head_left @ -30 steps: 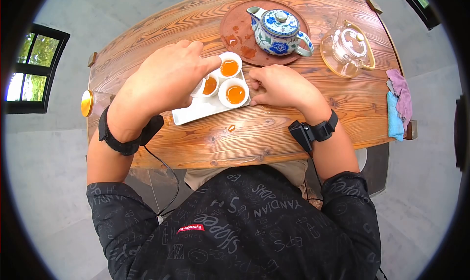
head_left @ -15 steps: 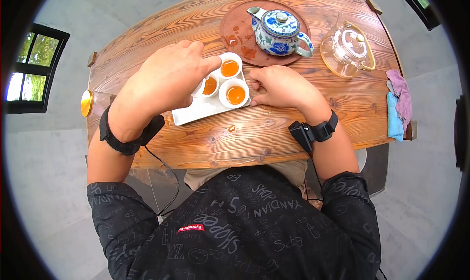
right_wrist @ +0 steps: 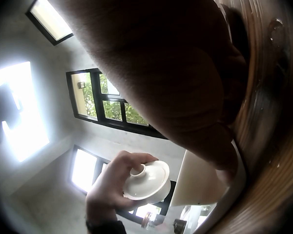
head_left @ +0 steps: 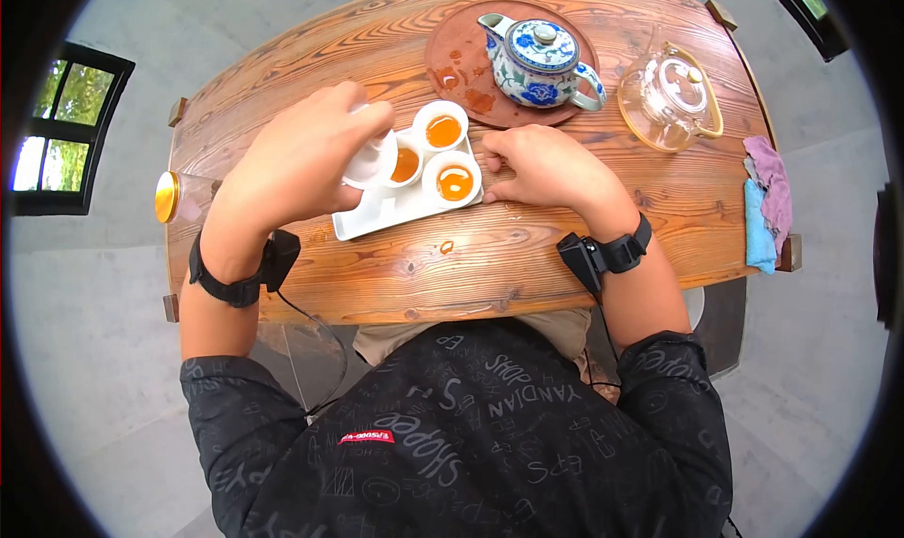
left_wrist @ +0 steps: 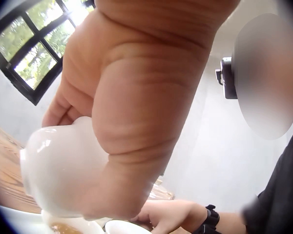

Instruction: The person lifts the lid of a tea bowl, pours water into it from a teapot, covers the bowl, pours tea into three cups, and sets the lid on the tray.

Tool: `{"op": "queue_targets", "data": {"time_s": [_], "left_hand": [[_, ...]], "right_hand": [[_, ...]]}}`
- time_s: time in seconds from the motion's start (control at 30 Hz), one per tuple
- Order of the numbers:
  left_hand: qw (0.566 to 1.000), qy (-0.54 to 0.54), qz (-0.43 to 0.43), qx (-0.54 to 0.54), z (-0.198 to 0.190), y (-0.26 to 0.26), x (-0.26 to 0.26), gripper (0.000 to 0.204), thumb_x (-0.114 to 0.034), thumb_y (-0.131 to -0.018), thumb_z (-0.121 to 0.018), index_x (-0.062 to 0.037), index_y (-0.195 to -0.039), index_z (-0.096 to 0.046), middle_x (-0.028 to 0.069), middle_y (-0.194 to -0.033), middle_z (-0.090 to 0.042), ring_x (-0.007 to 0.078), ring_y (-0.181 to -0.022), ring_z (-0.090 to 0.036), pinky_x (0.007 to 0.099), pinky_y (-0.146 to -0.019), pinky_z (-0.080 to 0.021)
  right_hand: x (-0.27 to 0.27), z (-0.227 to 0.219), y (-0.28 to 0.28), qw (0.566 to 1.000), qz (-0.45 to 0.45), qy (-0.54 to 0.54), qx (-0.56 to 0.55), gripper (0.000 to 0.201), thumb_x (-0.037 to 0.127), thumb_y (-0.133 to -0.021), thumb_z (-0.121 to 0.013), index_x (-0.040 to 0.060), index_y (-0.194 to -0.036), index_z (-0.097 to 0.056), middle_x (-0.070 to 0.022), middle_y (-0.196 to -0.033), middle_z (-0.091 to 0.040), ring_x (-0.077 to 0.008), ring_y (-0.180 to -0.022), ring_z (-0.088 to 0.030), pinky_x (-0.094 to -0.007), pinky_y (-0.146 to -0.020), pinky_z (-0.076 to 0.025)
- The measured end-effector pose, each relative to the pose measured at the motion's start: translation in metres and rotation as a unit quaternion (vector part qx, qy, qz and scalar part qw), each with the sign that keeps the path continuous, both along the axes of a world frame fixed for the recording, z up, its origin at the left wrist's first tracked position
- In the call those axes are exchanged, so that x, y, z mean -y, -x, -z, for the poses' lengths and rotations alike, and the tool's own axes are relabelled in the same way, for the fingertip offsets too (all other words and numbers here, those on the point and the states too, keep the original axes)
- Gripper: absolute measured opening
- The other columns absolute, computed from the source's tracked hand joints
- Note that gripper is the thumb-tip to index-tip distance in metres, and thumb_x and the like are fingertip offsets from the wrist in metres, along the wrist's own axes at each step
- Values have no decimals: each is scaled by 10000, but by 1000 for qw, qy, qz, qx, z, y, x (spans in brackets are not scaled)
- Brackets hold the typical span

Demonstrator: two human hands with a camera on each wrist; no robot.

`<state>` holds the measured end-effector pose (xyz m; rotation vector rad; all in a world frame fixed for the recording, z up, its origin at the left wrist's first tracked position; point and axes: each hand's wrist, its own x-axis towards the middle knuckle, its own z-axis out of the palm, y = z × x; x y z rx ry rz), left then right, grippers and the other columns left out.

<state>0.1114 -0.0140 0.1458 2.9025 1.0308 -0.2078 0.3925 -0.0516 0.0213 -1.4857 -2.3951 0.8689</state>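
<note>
My left hand (head_left: pixel 299 161) grips a white gaiwan (head_left: pixel 370 164), fingers and thumb round its sides, over the left part of a white rectangular tray (head_left: pixel 363 220). The right wrist view shows its domed lid (right_wrist: pixel 149 181) with a finger at the knob. On the tray stand white cups of amber tea: one at the back (head_left: pixel 443 129), one at the front right (head_left: pixel 454 182) and one beside the gaiwan (head_left: pixel 406 167). My right hand (head_left: pixel 546 166) holds the tray's right end, fingers curled and thumb at its rim; part of that grip is hidden.
Behind the tray, a blue-and-white teapot (head_left: pixel 541 63) sits on a wet round brown tray (head_left: pixel 452 44). A glass teapot (head_left: pixel 664 100) stands farther right, cloths (head_left: pixel 767 199) hang at the right edge, and a gold-lidded jar (head_left: pixel 169 197) is at the left. Drops (head_left: pixel 446 247) lie on the wood.
My left hand has drawn a little to the left and turned upright with the gaiwan, which shows more now, as does the cup beside it. The right hand stays at the tray's end.
</note>
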Motion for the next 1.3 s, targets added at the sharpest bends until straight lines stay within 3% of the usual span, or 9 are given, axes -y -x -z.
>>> {"op": "queue_targets", "data": {"time_s": [0.2,0.27,0.4,0.63,0.73,0.87,1.07,1.13,1.3], "left_hand": [[980,23,-33,194,36,54,0,506,-53,-668,-853,-63,-1098,-587,154,-1153,-624,391,-1091,-647,428,-953,-550],[944,-21,-75,321,59,71,0,505,-91,-691,-865,-67,-1086,-552,160,-1185,-637,374,-1142,-647,412,-1002,-532],[877,9,-182,445,111,87,11,544,-149,-701,-911,-82,-1069,-515,197,-1262,-648,369,-1195,-633,435,-1020,-511],[860,7,-232,454,138,93,14,550,-176,-686,-935,-86,-1047,-530,209,-1256,-636,394,-1211,-619,463,-1002,-516],[871,-24,-204,447,139,91,13,555,-179,-677,-939,-81,-1045,-536,211,-1264,-630,394,-1215,-617,465,-992,-520],[871,-12,-203,448,139,86,17,552,-176,-670,-940,-76,-1038,-541,215,-1276,-623,392,-1224,-611,461,-992,-518],[886,-7,-194,422,137,81,19,546,-166,-669,-937,-68,-1030,-539,224,-1271,-616,402,-1262,-585,451,-1012,-509],[887,10,-200,417,136,80,21,545,-161,-670,-938,-70,-1024,-534,220,-1266,-611,400,-1269,-578,452,-1017,-507],[891,-3,-189,413,138,79,22,550,-162,-667,-945,-75,-1018,-531,213,-1268,-605,394,-1257,-584,453,-1018,-509]], "right_hand": [[0,1,0,1000,1,-16,-22,382,262,-785,-910,41,-946,-643,-135,-917,-747,-373,-924,-723,-470,-783,-554],[1,0,0,999,0,-29,-35,380,256,-783,-909,35,-938,-641,-140,-908,-741,-375,-915,-718,-470,-778,-551],[-2,2,-1,995,-1,-74,-59,315,240,-796,-880,50,-903,-653,-138,-869,-738,-386,-861,-713,-477,-764,-553],[-1,1,-1,989,20,-115,-92,295,167,-816,-870,23,-880,-620,-144,-785,-640,-337,-734,-628,-421,-664,-498],[0,-12,1,995,49,-76,-47,299,217,-833,-854,26,-876,-628,-163,-848,-701,-381,-822,-689,-447,-703,-532],[-1,-11,2,994,52,-79,-47,305,223,-841,-856,25,-882,-626,-158,-833,-696,-381,-806,-678,-440,-700,-527],[-2,-9,2,993,68,-77,-55,302,206,-831,-873,31,-895,-636,-131,-791,-676,-333,-747,-664,-415,-665,-522],[-3,-3,1,987,60,-118,-89,293,159,-811,-887,27,-893,-638,-93,-678,-543,-260,-618,-537,-389,-597,-458],[-3,-4,2,988,65,-115,-84,284,156,-809,-887,28,-895,-648,-86,-662,-530,-252,-609,-535,-382,-591,-455]]}}
